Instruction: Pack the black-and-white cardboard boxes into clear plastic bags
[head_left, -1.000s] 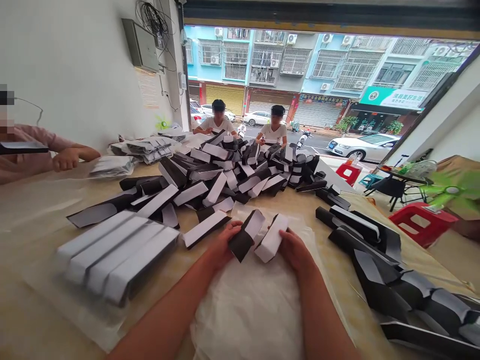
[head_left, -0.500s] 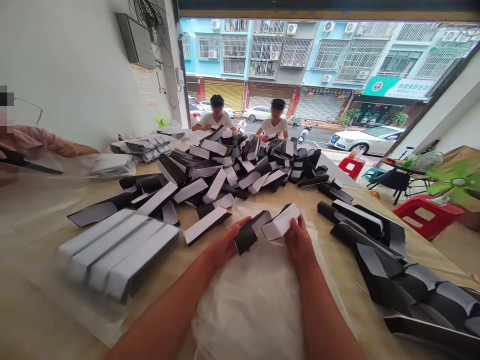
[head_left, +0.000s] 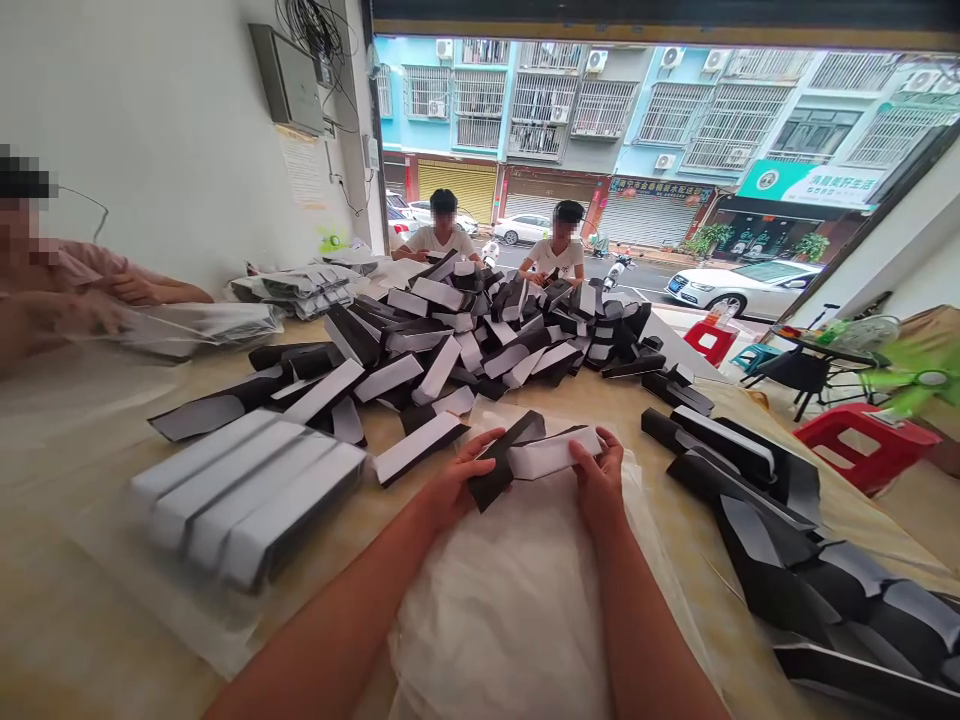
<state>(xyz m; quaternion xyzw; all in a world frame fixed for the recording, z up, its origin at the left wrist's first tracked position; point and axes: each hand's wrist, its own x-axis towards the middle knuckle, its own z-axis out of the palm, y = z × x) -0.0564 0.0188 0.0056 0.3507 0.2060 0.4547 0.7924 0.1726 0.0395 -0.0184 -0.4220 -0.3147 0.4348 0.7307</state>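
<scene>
My left hand point(head_left: 452, 487) is closed around a black cardboard sleeve point(head_left: 493, 484), thumb on top. My right hand point(head_left: 602, 480) grips a long white carton point(head_left: 546, 456) by its right end, fingers behind and thumb in front. The carton's left end meets or overlaps the sleeve; whether it goes inside I cannot tell. Below both hands lies a stack of clear plastic bags point(head_left: 502, 610). Left of my arm, several white-topped cartons point(head_left: 251, 490) sit side by side in clear plastic. Beyond my hands, one black-and-white carton point(head_left: 420, 447) lies on the table point(head_left: 397, 525).
A heap of black-and-white cartons point(head_left: 450, 345) covers the table's middle. More black sleeves point(head_left: 847, 590) lie along the right. Wrapped packs point(head_left: 300, 287) are stacked at the back left. Co-workers sit at the left and far side. A red stool point(head_left: 862, 445) stands right of the table.
The white carton has swung to lie more sideways, its left end now against the black sleeve. At left, a co-worker's hands have moved over a wrapped pack. My view has shifted slightly.
</scene>
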